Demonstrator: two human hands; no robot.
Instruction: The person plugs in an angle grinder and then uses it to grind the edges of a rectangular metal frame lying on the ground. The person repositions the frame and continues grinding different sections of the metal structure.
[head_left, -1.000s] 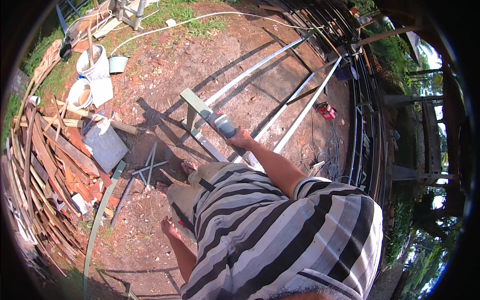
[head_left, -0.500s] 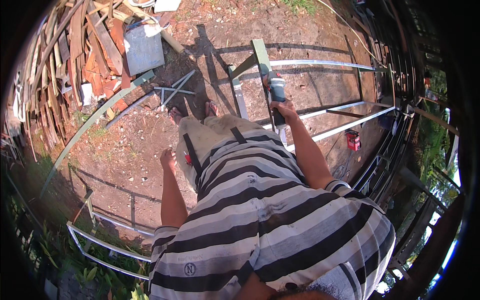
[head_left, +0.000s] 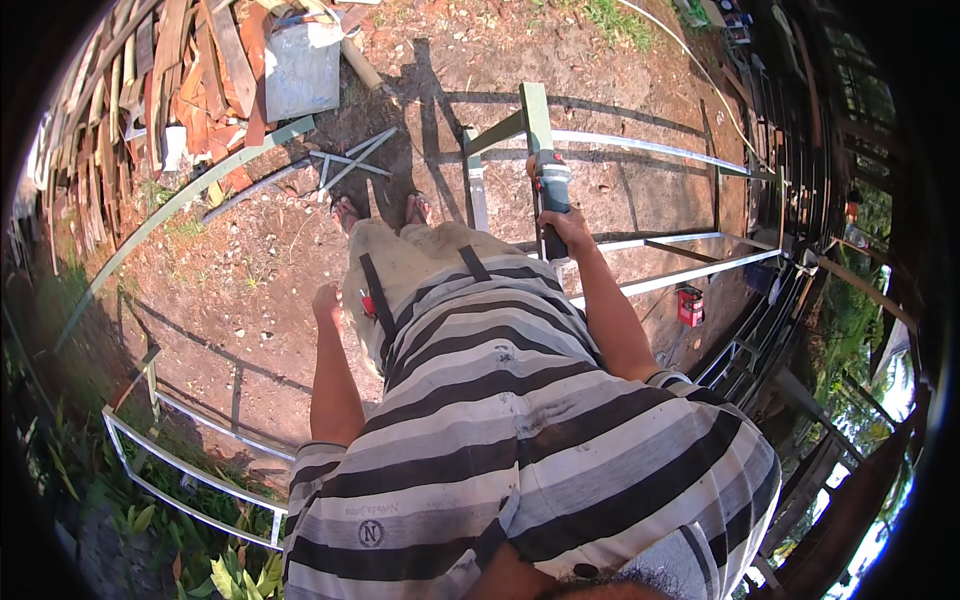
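My right hand (head_left: 568, 230) is wrapped around the dark body of an angle grinder (head_left: 553, 190), whose grey head points away from me. Under and beside the grinder stands a metal frame with a green-painted bar (head_left: 536, 108) and silvery rails (head_left: 655, 140). Whether the grinder touches the bar cannot be made out, and its disc is hidden. At my left side hangs my left hand (head_left: 327, 299), beside my trouser leg (head_left: 365, 265). Its fingers point down and are too unclear to read, and no held object shows there.
A heap of wooden boards (head_left: 190, 70) lies far left, beside a grey sheet (head_left: 303, 75). A curved green bar (head_left: 165, 220) and crossed metal pieces (head_left: 352, 162) rest on the dirt. A red container (head_left: 690, 305) stands right. Another metal frame (head_left: 190, 480) is near left.
The view has shifted a little, so the ground and frames sit differently in it. My right hand still grips the angle grinder; my left hand still hangs at my side.
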